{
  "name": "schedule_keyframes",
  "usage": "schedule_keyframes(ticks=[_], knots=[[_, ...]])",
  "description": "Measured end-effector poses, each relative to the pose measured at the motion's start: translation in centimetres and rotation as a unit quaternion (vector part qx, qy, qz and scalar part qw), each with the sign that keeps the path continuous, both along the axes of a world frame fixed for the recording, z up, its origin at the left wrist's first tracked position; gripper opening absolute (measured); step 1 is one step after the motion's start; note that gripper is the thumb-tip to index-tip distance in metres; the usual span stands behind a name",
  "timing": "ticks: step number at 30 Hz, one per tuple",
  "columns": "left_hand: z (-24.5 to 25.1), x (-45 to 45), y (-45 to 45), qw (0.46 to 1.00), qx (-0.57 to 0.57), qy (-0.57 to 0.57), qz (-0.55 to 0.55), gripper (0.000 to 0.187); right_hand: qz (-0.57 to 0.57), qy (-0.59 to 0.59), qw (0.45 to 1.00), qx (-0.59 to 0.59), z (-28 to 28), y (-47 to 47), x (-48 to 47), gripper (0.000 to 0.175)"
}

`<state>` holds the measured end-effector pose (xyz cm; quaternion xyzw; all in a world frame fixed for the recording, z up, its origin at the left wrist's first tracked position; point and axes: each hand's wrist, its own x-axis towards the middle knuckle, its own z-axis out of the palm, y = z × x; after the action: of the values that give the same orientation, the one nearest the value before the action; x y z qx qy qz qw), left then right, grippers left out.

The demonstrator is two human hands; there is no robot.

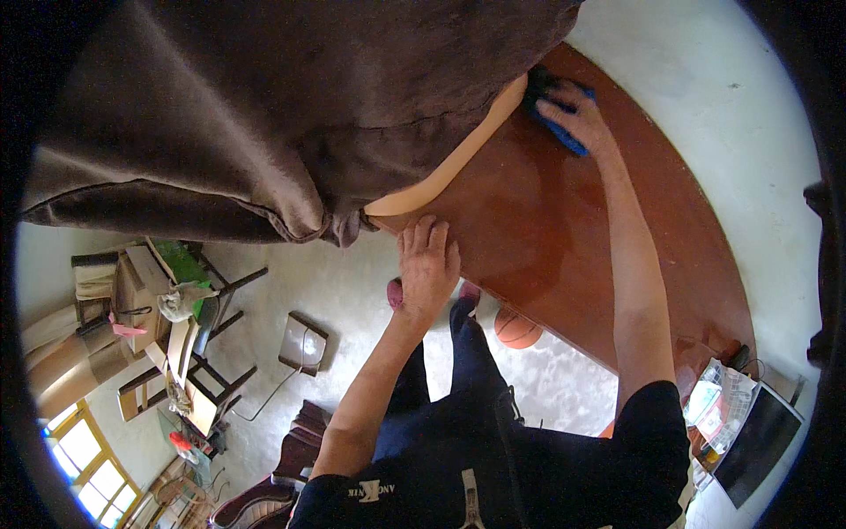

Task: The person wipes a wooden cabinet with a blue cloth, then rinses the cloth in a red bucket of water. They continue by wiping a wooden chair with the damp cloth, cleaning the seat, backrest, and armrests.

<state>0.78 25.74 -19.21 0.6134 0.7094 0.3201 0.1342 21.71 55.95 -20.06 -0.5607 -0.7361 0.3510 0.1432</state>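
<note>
My right hand [572, 112] presses a dark blue cloth [562, 132] onto a glossy reddish-brown tabletop [522, 205], towards the far side near the wall. Part of the cloth is hidden under the fingers. At the table's near edge lies my left hand [429, 254], palm down, with nothing visible in it. A large dark brown velvety cover [264, 106] drapes over something at the upper left. Along its lower hem shows a smooth tan curved strip [449, 168] resting on the tabletop, between my two hands.
A basketball [517, 328] sits on the concrete floor under the table's edge. At the right end stand a white wire basket [720, 403] and a dark flat screen [758, 446]. Stools and boards [175, 330] clutter the left side. A small box-like object [303, 344] with a cord lies on the floor.
</note>
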Motion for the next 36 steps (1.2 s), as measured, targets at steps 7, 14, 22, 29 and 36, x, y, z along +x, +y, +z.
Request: schedule_keyframes(ticks=[7,14,22,29,36], knots=[[-0.8,-0.9,-0.6,0.999,0.004,0.026,-0.032,0.035,-0.032,-0.254,0.959,0.12,-3.2,-2.0,-3.2,0.112],[-0.4,-2.9,-2.7,0.994,0.006,-0.107,-0.034,0.033,0.023,-0.258,0.959,0.117,-0.3,-18.2,-10.3,0.111],[0.3,-6.4,-5.9,0.991,0.001,-0.132,-0.012,0.026,0.071,-0.18,0.97,0.15,0.5,-30.6,-15.5,0.075],[0.8,-8.8,-7.6,0.989,-0.003,-0.128,-0.068,0.027,0.118,-0.124,0.975,0.139,2.4,-34.0,-10.4,0.06],[0.8,-11.0,-11.6,0.988,-0.045,-0.139,-0.044,0.022,0.075,-0.17,0.969,0.165,2.6,-37.3,-2.6,0.056]])
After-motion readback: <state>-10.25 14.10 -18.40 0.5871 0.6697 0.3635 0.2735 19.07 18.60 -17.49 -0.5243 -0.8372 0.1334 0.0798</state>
